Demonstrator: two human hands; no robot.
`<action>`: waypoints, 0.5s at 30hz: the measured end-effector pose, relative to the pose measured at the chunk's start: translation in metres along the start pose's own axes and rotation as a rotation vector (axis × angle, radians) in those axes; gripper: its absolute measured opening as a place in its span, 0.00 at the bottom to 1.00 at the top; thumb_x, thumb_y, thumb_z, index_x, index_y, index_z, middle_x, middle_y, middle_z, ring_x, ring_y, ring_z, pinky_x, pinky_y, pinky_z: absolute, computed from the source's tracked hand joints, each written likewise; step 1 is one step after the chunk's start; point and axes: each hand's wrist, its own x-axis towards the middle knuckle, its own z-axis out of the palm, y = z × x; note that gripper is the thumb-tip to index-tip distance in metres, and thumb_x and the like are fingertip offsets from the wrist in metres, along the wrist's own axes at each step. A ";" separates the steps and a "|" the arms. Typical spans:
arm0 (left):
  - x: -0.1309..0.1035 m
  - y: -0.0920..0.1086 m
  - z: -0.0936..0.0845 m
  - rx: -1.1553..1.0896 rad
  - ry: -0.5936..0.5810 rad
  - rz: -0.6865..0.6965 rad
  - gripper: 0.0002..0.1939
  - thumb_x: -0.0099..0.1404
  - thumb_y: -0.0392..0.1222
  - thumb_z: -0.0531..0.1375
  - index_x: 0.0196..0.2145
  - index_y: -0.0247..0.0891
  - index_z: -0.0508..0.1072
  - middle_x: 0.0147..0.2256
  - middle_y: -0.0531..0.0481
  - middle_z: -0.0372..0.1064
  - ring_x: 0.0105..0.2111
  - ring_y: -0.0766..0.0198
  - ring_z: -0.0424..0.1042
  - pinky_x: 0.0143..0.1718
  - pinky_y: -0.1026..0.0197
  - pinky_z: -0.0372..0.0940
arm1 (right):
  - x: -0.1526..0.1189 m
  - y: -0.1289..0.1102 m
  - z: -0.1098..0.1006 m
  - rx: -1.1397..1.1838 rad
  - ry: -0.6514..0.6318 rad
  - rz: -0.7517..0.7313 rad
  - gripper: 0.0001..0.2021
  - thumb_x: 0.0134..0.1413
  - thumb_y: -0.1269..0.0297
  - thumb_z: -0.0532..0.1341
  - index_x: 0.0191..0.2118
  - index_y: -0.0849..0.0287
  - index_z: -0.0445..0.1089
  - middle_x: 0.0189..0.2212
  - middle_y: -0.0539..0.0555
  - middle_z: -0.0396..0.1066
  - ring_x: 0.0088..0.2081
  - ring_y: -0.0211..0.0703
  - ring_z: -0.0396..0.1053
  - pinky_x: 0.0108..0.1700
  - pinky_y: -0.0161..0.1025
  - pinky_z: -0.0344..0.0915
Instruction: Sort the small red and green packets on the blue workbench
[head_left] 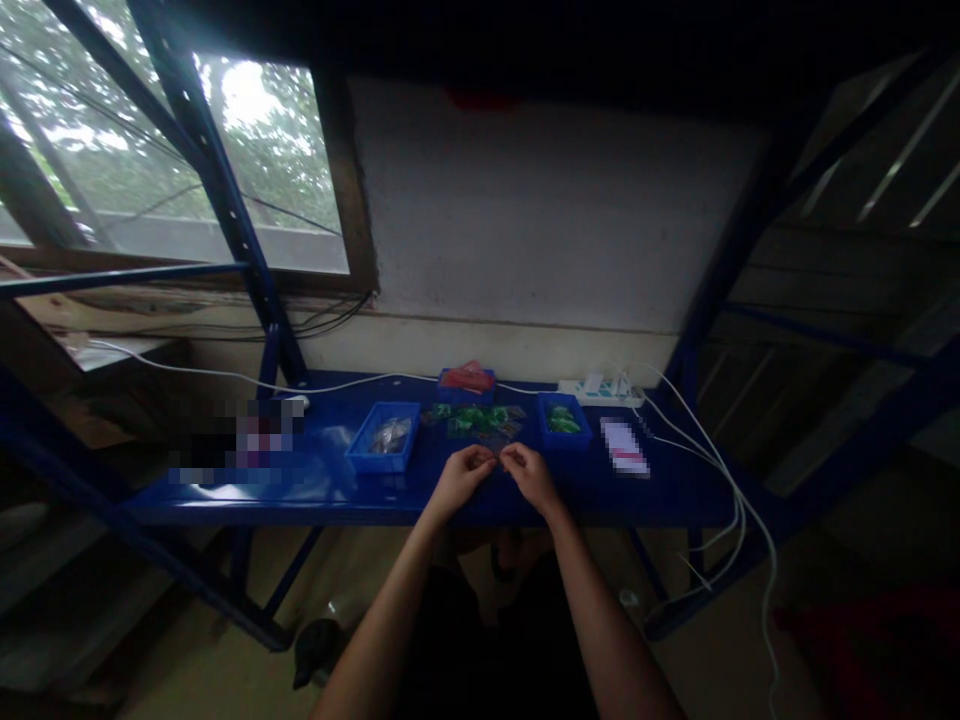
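My left hand [466,474] and my right hand [529,474] meet over the front part of the blue table, fingertips pinched close together. Whatever lies between the fingers is too small and dark to make out. Just beyond them, several small green and clear packets [480,420] lie spread on the tabletop. Left of my hands stands a blue tray [360,462] with clear plastic packets [391,434] in it. To the right, another blue tray [571,441] holds green packets [561,418].
A small blue tray [466,395] with red plastic [469,376] stands by the wall. At the back right lies a white power strip [600,390] with white cables [739,485] hanging off the blue table [300,505]. A phone [625,447] lies on the right. Blue posts [244,240] frame the table.
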 end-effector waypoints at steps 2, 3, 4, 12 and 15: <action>0.000 0.000 0.000 0.042 -0.022 0.002 0.12 0.53 0.47 0.59 0.29 0.34 0.72 0.27 0.49 0.72 0.27 0.63 0.69 0.31 0.64 0.61 | -0.001 0.000 0.000 -0.005 0.000 0.000 0.08 0.50 0.59 0.56 0.27 0.57 0.67 0.23 0.49 0.68 0.27 0.40 0.66 0.31 0.35 0.62; 0.000 0.000 -0.001 0.065 -0.032 0.009 0.11 0.54 0.46 0.59 0.28 0.34 0.72 0.27 0.49 0.72 0.27 0.63 0.68 0.32 0.64 0.61 | -0.001 -0.001 0.000 -0.008 -0.002 0.000 0.08 0.50 0.60 0.56 0.27 0.57 0.67 0.23 0.49 0.68 0.27 0.40 0.66 0.31 0.35 0.62; -0.001 0.000 -0.001 0.086 -0.041 0.018 0.11 0.55 0.46 0.58 0.28 0.34 0.72 0.26 0.50 0.72 0.27 0.63 0.68 0.32 0.64 0.60 | -0.002 -0.001 0.000 -0.013 -0.006 -0.001 0.08 0.50 0.60 0.56 0.27 0.57 0.67 0.23 0.49 0.68 0.27 0.40 0.66 0.31 0.35 0.62; -0.004 0.001 -0.001 0.114 -0.056 0.013 0.12 0.56 0.47 0.57 0.24 0.35 0.68 0.21 0.54 0.66 0.23 0.66 0.63 0.26 0.65 0.55 | -0.002 -0.004 0.002 0.031 -0.115 -0.052 0.08 0.49 0.58 0.59 0.29 0.57 0.69 0.27 0.50 0.72 0.32 0.42 0.69 0.37 0.37 0.64; -0.004 0.000 -0.001 0.084 -0.077 0.018 0.13 0.56 0.48 0.58 0.27 0.34 0.71 0.23 0.52 0.69 0.25 0.65 0.65 0.27 0.65 0.57 | -0.002 -0.003 0.001 0.047 -0.107 -0.040 0.08 0.50 0.59 0.59 0.29 0.57 0.68 0.27 0.49 0.72 0.31 0.41 0.69 0.36 0.37 0.64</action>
